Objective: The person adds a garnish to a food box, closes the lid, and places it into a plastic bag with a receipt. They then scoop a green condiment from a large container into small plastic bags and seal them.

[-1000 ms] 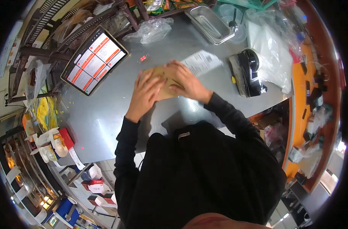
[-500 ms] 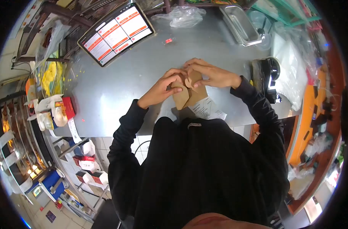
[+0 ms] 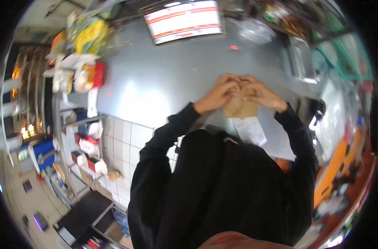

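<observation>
Both hands meet at a brown paper bag or packet [image 3: 243, 108] over the grey metal table. My left hand [image 3: 220, 93] has its fingers closed on the bag's upper left side. On the upper right side, my right hand [image 3: 261, 94] pinches the same brown paper. The bag's top edge is partly hidden behind the fingers, and the picture is blurred by motion. Below the bag lies a white printed slip [image 3: 250, 130], its upper end against the brown paper.
A lit screen [image 3: 182, 20] stands at the table's back edge. A clear plastic bag [image 3: 256, 31] and a metal tray [image 3: 304, 60] are at the back right. Food boxes [image 3: 83, 76] sit at the left corner. A black object [image 3: 311, 110] is on the right.
The whole view has turned and shifted, so table and screen appear elsewhere. Both hands still hold the brown bag, with their fingertips nearer each other at its top. More of the white slip shows.
</observation>
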Motion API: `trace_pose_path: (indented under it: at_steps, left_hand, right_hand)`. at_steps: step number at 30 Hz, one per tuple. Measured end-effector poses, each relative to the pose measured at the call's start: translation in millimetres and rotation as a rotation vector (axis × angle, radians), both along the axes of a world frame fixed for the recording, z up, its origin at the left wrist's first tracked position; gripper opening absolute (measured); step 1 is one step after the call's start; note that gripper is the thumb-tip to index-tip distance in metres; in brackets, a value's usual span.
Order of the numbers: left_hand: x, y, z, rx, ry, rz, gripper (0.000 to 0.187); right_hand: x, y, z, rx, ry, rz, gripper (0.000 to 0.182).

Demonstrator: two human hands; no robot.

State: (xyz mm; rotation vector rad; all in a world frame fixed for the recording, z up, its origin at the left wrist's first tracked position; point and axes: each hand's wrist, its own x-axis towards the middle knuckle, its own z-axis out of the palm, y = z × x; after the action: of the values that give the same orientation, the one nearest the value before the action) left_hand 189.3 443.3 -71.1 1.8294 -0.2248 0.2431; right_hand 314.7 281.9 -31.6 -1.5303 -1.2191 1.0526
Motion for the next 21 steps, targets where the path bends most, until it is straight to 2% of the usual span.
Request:
trace_pose_path:
  at_steps: [2, 4, 6, 13, 18, 19, 21]
  left_hand:
    - [-7.1, -15.5, 9.1, -0.031, -0.032, 0.315, 0.020]
    - [-20.5, -28.3, 2.5, 0.292, -0.176, 0.599, 0.022]
    - [-41.1, -38.9, 11.3, 0.429, -0.077, 0.560, 0.021]
    - [-60.9, -50.0, 16.5, 0.031, -0.014, 0.708, 0.020]
    - [-59.8, -48.9, -1.4, -0.057, -0.026, 0.727, 0.020]
    - [-61.6, -47.2, 10.6, 0.050, -0.010, 0.741, 0.019]
    - [-70.9, -42.7, 31.0, 0.250, 0.018, 0.749, 0.018]
  right_hand:
    - [-5.7, 3.4, 1.2, -0.081, 0.023, -0.057, 0.021]
    - [-13.4, 5.6, 6.0, -0.061, -0.097, -0.074, 0.019]
    - [-21.1, 3.2, 0.1, -0.048, -0.101, -0.120, 0.016]
    - [-46.6, 14.6, 4.2, -0.107, -0.287, -0.199, 0.014]
    - [-37.6, 14.4, 2.3, -0.174, -0.178, -0.168, 0.017]
    - [-36.1, 14.6, 2.5, -0.182, -0.150, -0.157, 0.017]
    - [-34.5, 18.2, 2.4, -0.146, 0.078, -0.142, 0.017]
